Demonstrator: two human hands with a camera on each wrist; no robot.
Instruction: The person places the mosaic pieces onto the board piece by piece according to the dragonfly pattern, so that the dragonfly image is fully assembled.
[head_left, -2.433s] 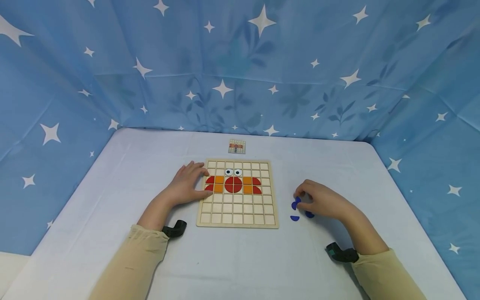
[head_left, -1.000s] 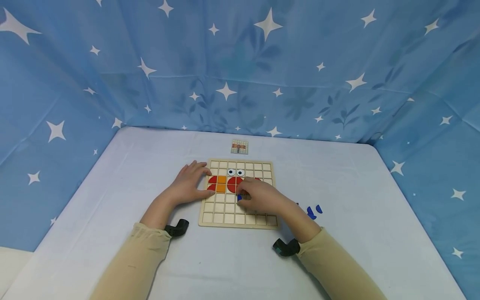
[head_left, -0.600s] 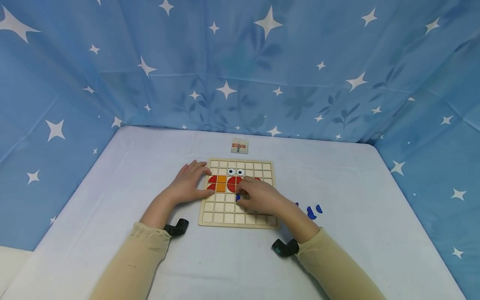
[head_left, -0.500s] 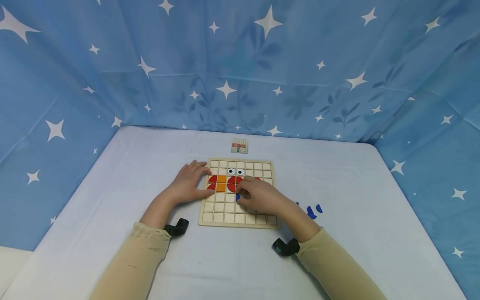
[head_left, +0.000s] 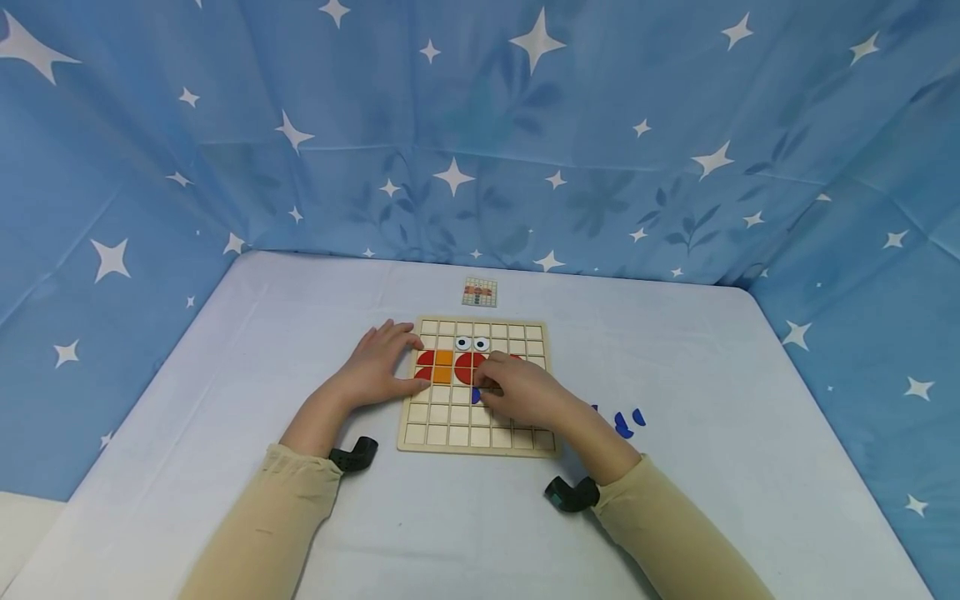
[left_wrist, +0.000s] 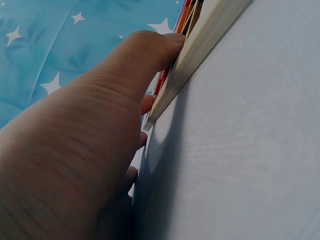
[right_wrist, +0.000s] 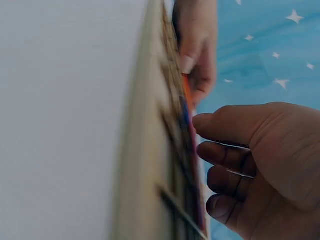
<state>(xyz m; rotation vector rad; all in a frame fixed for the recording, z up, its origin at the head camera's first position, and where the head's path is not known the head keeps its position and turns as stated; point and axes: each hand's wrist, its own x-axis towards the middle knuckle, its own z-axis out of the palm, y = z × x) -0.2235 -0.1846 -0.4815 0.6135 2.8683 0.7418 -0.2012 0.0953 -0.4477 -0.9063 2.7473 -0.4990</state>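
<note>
A square wooden grid board (head_left: pixel 438 436) lies on the white table in the head view. My left hand (head_left: pixel 378 367) rests at its left edge, thumb and a fingertip on the rim, fingers spread. Red quarter pieces (head_left: pixel 424 358), orange squares (head_left: pixel 443 375), a red round shape (head_left: pixel 465 368) and two eye pieces (head_left: pixel 463 343) sit in the cells. Below the red shape, a blue half-round piece (head_left: pixel 476 396) lies in a cell. My right hand (head_left: pixel 525 393) is just right of it, fingertips loosely bent and apart from it, covering the board's right part.
Several loose blue half-round pieces (head_left: pixel 621 422) lie on the table right of the board, one partly behind the right forearm. A small pattern card (head_left: pixel 479 292) lies beyond the board. A blue star-printed curtain (head_left: pixel 480 150) borders the table at the back.
My right hand carried a blue half-round piece from the right of the table to the board. Its fingers have now let go and shifted slightly right. The left hand stays put.
</note>
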